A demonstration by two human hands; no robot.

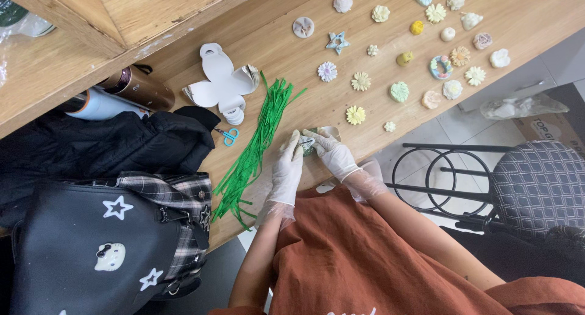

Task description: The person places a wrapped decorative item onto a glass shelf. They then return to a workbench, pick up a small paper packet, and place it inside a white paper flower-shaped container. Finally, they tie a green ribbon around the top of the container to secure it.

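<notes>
We see both hands in thin white gloves meeting at the near edge of the wooden worktop (pixel 292 65). The left hand (pixel 287 172) is curled, its fingertips pinching a small greenish piece (pixel 308 147) that rests on a pale card (pixel 329 133). The right hand (pixel 329 154) closes on the same piece from the other side, so the two hands touch over it. What the piece is exactly, we cannot tell; it is mostly hidden by the fingers.

Taking that greenish piece as our landmark: just beside it, on the left-hand side, lies a bundle of green paper strips (pixel 256 145), running from the worktop's near edge away from the person. Beyond the strips sit small blue-handled scissors (pixel 230 135) and a stack of white butterfly-shaped cutouts (pixel 220 85). Farther from the piece, across the worktop, many small moulded flowers (pixel 361 81) and other shapes are laid out apart from each other, among them a blue star (pixel 337 42). Well to the left of the piece are a black jacket (pixel 109 145) and a black bag with white stars (pixel 91 248). To its right, off the worktop, stands a stool with a patterned seat (pixel 536 184).
</notes>
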